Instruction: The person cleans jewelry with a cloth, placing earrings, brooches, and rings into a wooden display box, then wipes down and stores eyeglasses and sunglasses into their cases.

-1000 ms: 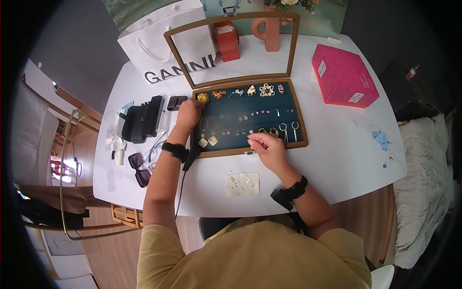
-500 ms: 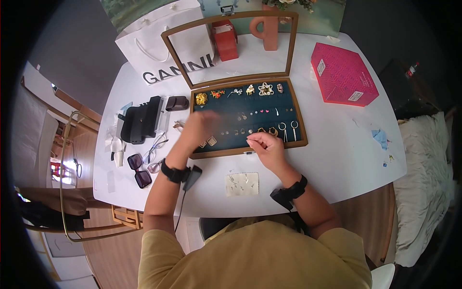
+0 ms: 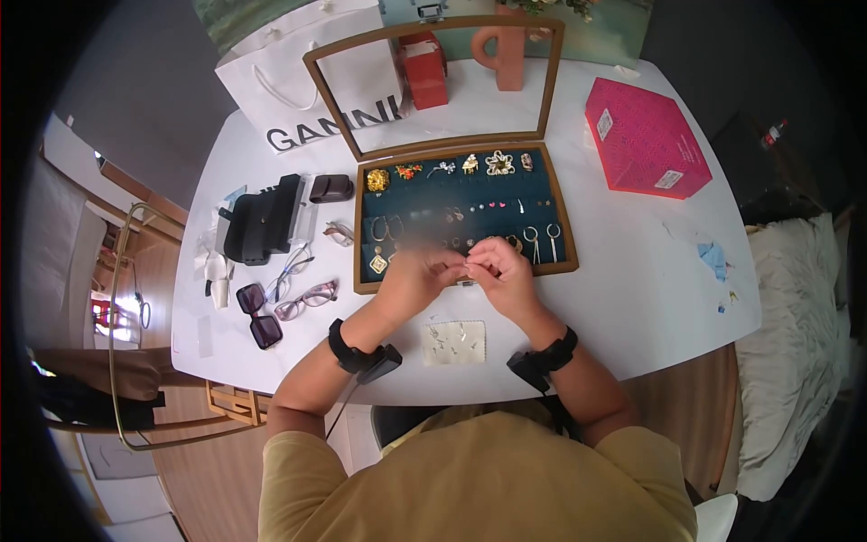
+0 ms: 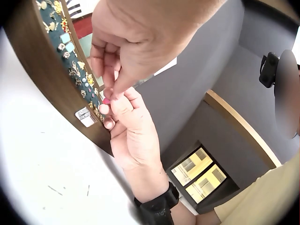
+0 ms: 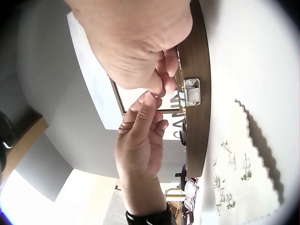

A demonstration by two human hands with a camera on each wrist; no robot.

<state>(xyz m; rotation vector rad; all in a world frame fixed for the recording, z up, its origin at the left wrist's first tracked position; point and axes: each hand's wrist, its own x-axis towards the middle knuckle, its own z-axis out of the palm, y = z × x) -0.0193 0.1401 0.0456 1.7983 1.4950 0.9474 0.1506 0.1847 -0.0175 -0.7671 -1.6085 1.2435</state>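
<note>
My left hand [image 3: 411, 287] and right hand [image 3: 508, 282] meet fingertip to fingertip above the front edge of a wooden display box [image 3: 361, 264]. Each thumb and forefinger pinches at the same spot, around a tiny piece of jewellery mostly hidden by the fingertips; I cannot tell its kind. The box's glass lid [image 3: 551, 86] stands raised. Rows of earrings and brooches sit on its dark teal lining, among them a yellow flower brooch [image 3: 377, 180] and long hoop earrings [image 3: 531, 233]. Below the hands lies a cream cloth [image 5: 253, 201] with several small silvery pieces on it.
Left of the box lie eyeglasses [image 3: 307, 300], square sunglasses [image 3: 259, 316], a black bag [image 3: 262, 221] and a dark case [image 3: 331, 188]. Behind stand a white paper bag [image 3: 271, 81], a red box [image 3: 424, 70] and a pink vase [image 3: 509, 59]. A magenta box [image 3: 646, 135] is at right.
My left hand has come from the box's upper left corner, rightward and toward me, to my right fingertips. The right hand stays nearly still, fingertips pinched.
</note>
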